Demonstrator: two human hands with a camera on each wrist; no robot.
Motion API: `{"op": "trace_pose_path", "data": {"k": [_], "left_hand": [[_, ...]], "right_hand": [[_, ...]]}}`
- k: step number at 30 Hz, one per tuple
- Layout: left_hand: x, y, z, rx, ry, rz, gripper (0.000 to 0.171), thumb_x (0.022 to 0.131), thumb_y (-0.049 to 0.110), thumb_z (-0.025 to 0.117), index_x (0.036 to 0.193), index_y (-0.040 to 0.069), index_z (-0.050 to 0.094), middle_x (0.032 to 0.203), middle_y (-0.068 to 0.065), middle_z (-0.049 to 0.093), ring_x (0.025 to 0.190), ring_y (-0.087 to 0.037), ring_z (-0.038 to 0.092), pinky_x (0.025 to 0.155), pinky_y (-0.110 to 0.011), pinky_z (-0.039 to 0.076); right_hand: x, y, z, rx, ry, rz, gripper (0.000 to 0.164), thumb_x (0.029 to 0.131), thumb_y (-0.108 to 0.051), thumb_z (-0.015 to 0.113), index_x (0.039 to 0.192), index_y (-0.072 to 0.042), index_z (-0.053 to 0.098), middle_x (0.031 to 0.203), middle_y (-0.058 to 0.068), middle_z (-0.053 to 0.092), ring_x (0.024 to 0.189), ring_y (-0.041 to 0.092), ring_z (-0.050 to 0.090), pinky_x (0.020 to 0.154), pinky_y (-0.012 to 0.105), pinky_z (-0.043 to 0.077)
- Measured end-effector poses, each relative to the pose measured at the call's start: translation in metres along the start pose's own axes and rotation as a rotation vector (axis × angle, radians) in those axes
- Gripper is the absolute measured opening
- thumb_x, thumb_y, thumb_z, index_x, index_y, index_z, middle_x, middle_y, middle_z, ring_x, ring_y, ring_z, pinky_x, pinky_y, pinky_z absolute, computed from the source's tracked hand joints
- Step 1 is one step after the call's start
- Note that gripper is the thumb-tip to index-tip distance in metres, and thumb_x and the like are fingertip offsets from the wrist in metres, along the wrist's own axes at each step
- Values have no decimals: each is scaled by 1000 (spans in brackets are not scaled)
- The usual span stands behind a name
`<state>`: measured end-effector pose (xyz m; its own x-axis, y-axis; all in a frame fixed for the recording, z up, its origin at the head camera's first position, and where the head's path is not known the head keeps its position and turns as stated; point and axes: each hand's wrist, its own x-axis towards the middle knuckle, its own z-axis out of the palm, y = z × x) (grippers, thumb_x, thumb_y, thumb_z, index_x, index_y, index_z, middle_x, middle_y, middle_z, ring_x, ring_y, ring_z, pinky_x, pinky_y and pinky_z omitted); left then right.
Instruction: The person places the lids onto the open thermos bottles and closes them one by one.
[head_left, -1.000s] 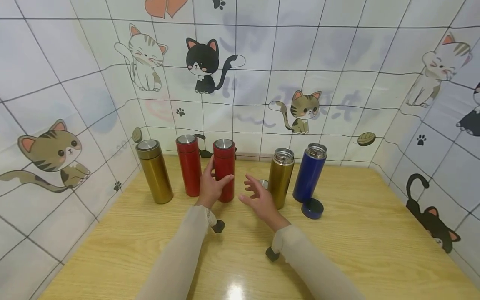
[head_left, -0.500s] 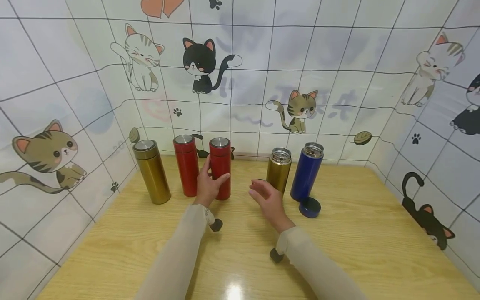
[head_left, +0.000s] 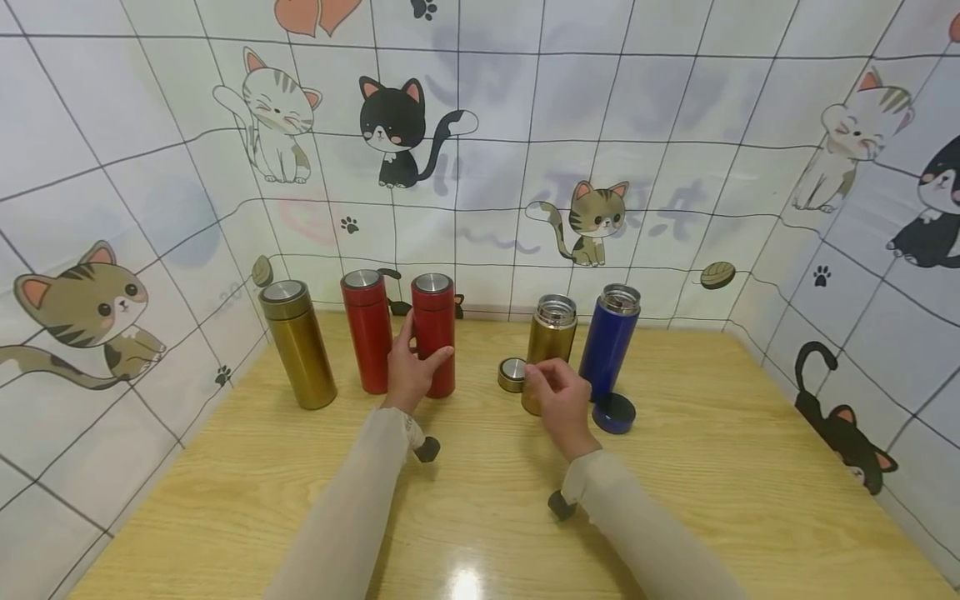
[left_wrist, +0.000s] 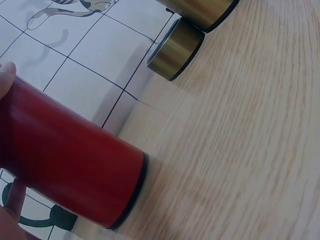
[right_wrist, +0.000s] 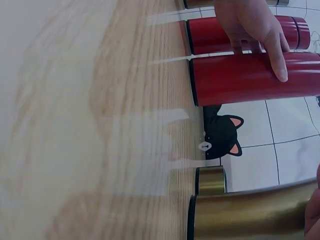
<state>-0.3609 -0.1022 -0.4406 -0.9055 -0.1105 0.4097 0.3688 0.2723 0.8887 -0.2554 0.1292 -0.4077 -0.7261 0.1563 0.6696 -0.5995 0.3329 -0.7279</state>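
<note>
My left hand (head_left: 411,375) grips the right one of two red thermos bottles (head_left: 435,333), thumb across its front and fingers at its left side. This bottle (left_wrist: 70,155) stands upright with its steel-topped lid on. My right hand (head_left: 562,404) is in front of an uncapped gold thermos bottle (head_left: 553,329), fingers loosely bent, with nothing seen between them. Only part of that hand (right_wrist: 313,215) shows in the right wrist view, at the edge beside the gold bottle (right_wrist: 250,212). Left of this bottle lies its gold lid (head_left: 512,375) on the table.
A second red thermos (head_left: 367,333) and a capped gold thermos (head_left: 297,346) stand at the left. An uncapped blue thermos (head_left: 611,337) stands on the right, its blue lid (head_left: 613,413) in front. Behind the wooden table (head_left: 465,500) is a cat-patterned wall covering (head_left: 495,167).
My right hand has moved rightward from between the red and gold bottles to the front of the gold one, its fingers bending more. The gold lid is now in plain sight. My left hand stays on the red thermos.
</note>
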Motion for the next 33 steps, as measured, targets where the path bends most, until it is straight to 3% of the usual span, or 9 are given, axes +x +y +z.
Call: {"op": "trace_pose_path", "data": {"k": [4, 11, 15, 20, 26, 33], "left_hand": [[0, 0, -1, 13, 6, -16, 92, 80, 27, 82, 154, 25, 28, 133, -8, 53, 116, -25, 49, 93, -45, 46], [0, -1, -1, 20, 16, -26, 92, 80, 26, 82, 154, 25, 28, 133, -9, 53, 115, -26, 49, 94, -45, 45], [0, -2, -2, 23, 20, -16, 92, 80, 26, 82, 154, 23, 28, 133, -10, 53, 117, -26, 49, 95, -46, 45], [0, -3, -2, 23, 26, -17, 91, 81, 25, 81, 154, 22, 27, 136, -10, 53, 120, -26, 49, 97, -46, 45], [0, -4, -1, 16, 25, -14, 91, 81, 23, 81, 154, 23, 27, 138, -10, 52, 121, -27, 49, 97, -46, 44], [-3, -3, 1, -10, 10, -41, 90, 82, 23, 80, 155, 24, 26, 142, -7, 48, 125, -25, 46, 100, -45, 42]], "right_hand": [[0, 15, -3, -17, 45, 22, 14, 91, -9, 68, 82, 2, 66, 69, 10, 64, 57, 10, 57, 54, 20, 49], [2, 21, -8, -73, 110, 26, 14, 90, -5, 68, 81, 5, 63, 70, 14, 62, 59, 12, 54, 55, 15, 46], [5, 49, -11, -95, 142, 32, 16, 90, -11, 70, 81, 0, 63, 72, 10, 60, 64, 15, 50, 58, 17, 41], [8, 53, -13, -114, 178, -2, 18, 90, -15, 71, 82, -2, 61, 75, 7, 58, 67, 15, 49, 61, 20, 41], [11, 57, -16, -127, 228, -63, 24, 86, -13, 74, 88, 1, 55, 84, 13, 52, 72, 23, 49, 64, 30, 41], [11, 59, -15, -56, 200, -3, 36, 83, -8, 76, 102, 9, 51, 100, 26, 50, 88, 41, 47, 74, 49, 39]]}}
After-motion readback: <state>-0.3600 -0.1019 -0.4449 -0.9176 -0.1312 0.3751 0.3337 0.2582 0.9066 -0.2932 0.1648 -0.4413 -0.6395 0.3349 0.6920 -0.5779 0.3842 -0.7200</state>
